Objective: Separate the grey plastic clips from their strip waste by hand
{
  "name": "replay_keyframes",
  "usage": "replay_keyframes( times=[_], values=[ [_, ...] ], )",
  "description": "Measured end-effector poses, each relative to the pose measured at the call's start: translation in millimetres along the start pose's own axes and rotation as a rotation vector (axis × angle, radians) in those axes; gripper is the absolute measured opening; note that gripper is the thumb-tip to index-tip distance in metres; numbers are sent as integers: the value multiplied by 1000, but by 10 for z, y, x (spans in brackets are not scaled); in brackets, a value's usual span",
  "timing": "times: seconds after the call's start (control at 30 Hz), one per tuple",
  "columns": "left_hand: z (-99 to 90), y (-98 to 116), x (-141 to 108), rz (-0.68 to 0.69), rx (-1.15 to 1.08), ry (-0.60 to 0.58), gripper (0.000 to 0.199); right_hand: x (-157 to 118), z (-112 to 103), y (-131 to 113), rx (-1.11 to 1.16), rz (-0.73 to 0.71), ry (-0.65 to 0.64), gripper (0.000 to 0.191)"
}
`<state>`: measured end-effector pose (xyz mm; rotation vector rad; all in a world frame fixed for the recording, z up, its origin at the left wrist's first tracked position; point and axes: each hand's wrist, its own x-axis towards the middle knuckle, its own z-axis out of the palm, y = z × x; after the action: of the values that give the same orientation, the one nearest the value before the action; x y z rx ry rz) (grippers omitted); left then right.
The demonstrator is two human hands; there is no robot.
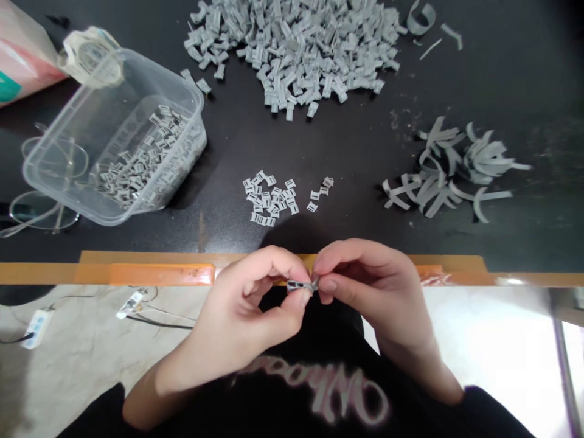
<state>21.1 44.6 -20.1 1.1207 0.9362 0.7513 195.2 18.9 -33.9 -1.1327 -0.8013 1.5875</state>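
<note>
Just above my lap, at the table's front edge, my left hand (269, 298) pinches a small grey plastic clip (300, 285) between thumb and fingers. A dark slot shows in the clip's left end. My right hand (360, 277) is closed at the clip's right end, thumb against fingers; whether it grips the clip itself or a separate bit is hidden by the fingertips. Beyond my hands lie several small grey slotted pieces (274, 198) in a loose cluster, with a few apart to the right.
A heap of grey plastic clips (310, 48) covers the far middle. At left a clear plastic box (182, 91) holds more slotted pieces, with a tape roll (93, 58) at its rim and glasses (43, 210) beside it. Curled grey strips (438, 173) lie at right.
</note>
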Motion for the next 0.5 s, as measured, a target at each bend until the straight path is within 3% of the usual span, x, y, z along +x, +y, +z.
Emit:
replay_keyframes(
  times=[0.4, 0.5],
  values=[
    [29, -14, -21, 9, -70, 96, 13, -47, 10, -30, -190, -207, 7, 13],
    [31, -16, -16, 12, -46, 119, 17, -44, 20, -45, -242, -193, 4, 12]
  ],
)
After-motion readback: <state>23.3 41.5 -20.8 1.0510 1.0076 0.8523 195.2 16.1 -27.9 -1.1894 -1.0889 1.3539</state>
